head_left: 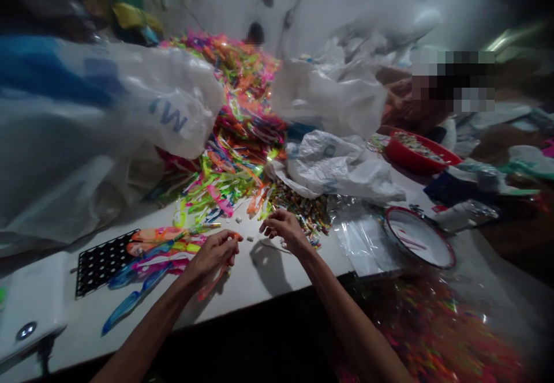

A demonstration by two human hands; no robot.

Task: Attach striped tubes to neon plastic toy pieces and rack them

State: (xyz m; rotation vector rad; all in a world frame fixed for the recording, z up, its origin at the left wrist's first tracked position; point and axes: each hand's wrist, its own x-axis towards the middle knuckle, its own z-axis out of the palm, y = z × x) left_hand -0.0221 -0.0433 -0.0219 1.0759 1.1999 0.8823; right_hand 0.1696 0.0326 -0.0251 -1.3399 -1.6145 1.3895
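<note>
My left hand (216, 256) is closed around an orange flat, soft strip (210, 286); one end pokes past the fingertips and the rest hangs below the hand. To its right, my right hand (281, 225) hovers over the white table with loosely bent fingers apart and nothing visible in them. A small pale cylinder (250, 239) lies on the table between both hands. Beside my right hand spreads a heap of small multicoloured cylinders (309, 213). Left of my left hand lie several orange, pink and blue strips (162, 262), partly over a black perforated tray (97, 265).
A tall heap of bright strips (244, 115) rises behind the hands, between large plastic bags (173, 100). A white device (34, 308) stands at left. At right are clear bags (363, 239), a round red-rimmed dish (418, 253), a red bowl (411, 161) and another person.
</note>
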